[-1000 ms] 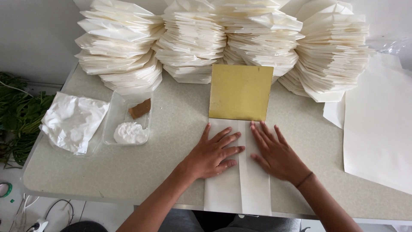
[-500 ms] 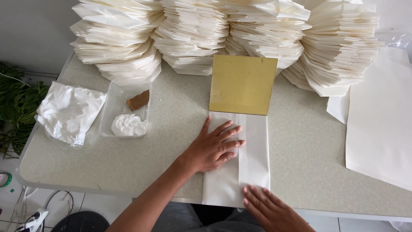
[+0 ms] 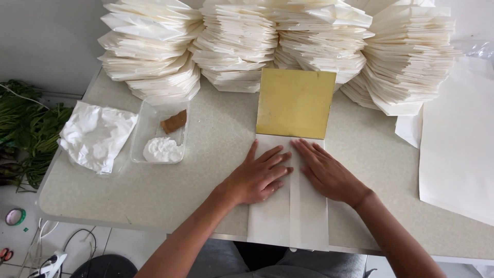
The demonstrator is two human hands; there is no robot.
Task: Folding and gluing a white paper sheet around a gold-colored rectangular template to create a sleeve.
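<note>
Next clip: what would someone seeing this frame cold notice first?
Most likely the tall stacks of folded cream paper fanned along the far edge of the table. Next, the gold square sheet at centre, its near edge meeting a folded white paper that the left hand and right hand press flat, side by side. Left of them sits a clear plastic tray holding white paste.

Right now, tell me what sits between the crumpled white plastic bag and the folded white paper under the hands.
Head view: a clear plastic tray holding white paste.
</note>
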